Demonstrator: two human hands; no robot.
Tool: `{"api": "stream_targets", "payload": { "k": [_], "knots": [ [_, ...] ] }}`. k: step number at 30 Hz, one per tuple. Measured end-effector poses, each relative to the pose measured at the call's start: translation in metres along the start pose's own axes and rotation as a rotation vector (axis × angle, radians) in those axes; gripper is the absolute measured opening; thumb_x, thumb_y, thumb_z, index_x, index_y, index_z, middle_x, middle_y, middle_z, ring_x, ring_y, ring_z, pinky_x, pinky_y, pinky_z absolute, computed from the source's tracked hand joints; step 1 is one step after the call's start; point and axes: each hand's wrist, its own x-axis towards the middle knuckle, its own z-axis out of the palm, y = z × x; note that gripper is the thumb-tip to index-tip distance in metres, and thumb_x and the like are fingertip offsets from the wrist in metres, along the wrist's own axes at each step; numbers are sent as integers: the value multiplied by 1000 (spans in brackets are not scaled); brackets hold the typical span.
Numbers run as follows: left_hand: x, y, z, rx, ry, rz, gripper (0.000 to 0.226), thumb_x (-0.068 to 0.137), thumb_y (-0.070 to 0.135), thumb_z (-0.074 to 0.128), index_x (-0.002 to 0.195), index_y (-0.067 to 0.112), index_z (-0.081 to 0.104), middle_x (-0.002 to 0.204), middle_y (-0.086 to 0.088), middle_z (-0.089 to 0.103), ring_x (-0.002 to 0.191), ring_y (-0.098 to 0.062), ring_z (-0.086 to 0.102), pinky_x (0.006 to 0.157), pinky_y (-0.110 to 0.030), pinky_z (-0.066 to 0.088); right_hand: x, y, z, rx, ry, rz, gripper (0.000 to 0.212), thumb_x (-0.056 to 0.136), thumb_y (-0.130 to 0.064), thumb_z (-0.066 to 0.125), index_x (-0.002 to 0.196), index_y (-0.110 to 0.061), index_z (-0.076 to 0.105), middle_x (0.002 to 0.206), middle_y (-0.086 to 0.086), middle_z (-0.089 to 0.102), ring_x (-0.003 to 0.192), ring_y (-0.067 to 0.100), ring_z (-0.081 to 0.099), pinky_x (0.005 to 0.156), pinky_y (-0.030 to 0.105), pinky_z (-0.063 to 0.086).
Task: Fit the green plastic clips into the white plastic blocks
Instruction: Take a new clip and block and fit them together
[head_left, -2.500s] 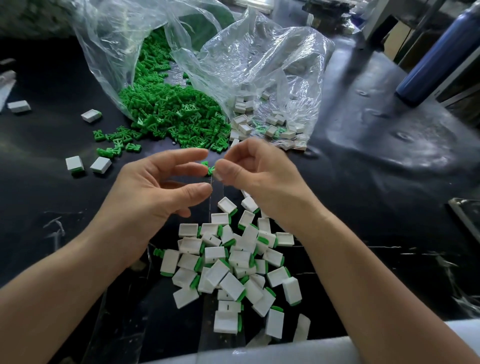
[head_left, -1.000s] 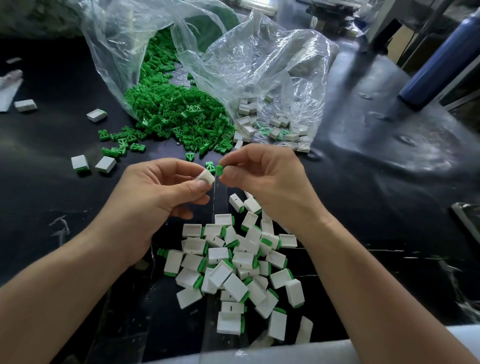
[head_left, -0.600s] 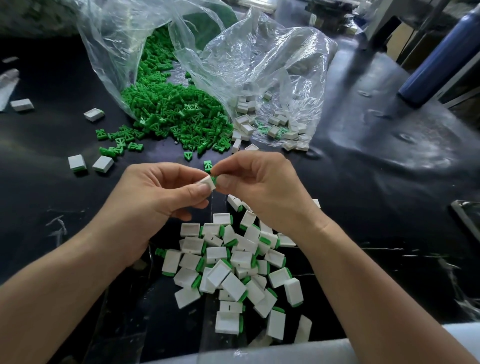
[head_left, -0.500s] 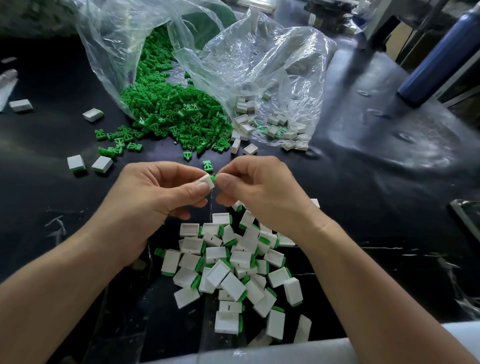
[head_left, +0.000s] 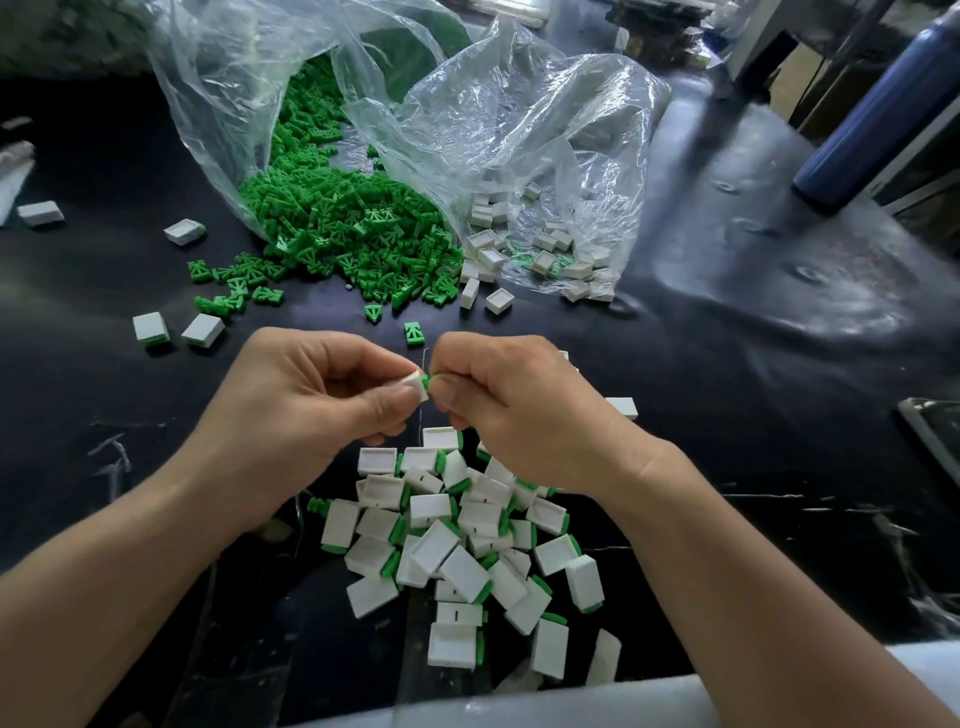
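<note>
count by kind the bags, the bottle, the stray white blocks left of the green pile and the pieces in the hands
clear plastic bags: 2
blue bottle: 1
stray white blocks: 4
white block pinched by the left hand: 1
green clip pinched by the right hand: 1
total: 9

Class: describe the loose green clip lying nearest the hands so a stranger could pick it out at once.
Start at the heap of green clips spilling from the clear bag. Come toward the left hand and right hand. The clip lies alone on the black tabletop just beyond the gap between them, nearer than the other stray.
</note>
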Motion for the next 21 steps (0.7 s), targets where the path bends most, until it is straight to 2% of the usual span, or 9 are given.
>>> {"api": "stream_targets", "payload": {
  "k": [4,10,13,15,18,19,21],
  "knots": [
    [-1,-2,-1,44,-28,31,17,56,21,69,72,15,72,62,-7,70,50,-8,62,50,-15,50,-1,-3,-3,-115,-30,-59,19,93,-15,47,75,-17,41,70,4,53,67,21,42,64,36,32],
    [-1,-4,-3,121,-80,35,18,56,26,68,69,18,75,61,-8,69,51,-9,59,51,-21,51,-2,-4,-3,-247,-79,-99,22,94,-16,45,74,-17,37,62,-5,38,67,21,37,64,37,29],
    [-2,-4,-2,134,-107,48,20,55,27,68,74,26,74,62,-4,70,51,-8,59,51,-22,51,-1,-4,-1,-322,-80,-130,21,94,-17,45,75,-19,36,63,-7,35,67,20,37,62,38,29],
    [0,-3,-3,32,-85,44,18,56,23,70,73,20,75,63,-7,70,51,-9,62,49,-18,51,-2,-3,0,-227,-4,-122,17,93,-15,47,77,-15,45,66,-3,44,66,23,42,62,38,31],
    [3,-1,-4,-100,-80,31,24,54,28,71,76,21,76,66,-8,71,53,-12,64,49,-17,51,-1,-2,-3,71,69,-47,16,93,-13,50,77,-11,55,68,9,58,68,27,55,62,39,43],
    [3,0,-3,-138,-86,19,26,52,30,71,76,21,76,66,-8,71,54,-12,65,49,-18,51,-1,-2,-4,181,74,-12,19,93,-13,50,74,-14,54,66,7,58,66,22,58,61,36,45],
    [4,0,-3,-198,-81,-11,28,51,31,71,75,19,76,67,-7,72,55,-12,65,48,-18,50,0,1,-6,391,73,42,26,95,-16,47,69,-16,53,62,-3,56,58,7,56,55,20,42]
  ]
}}
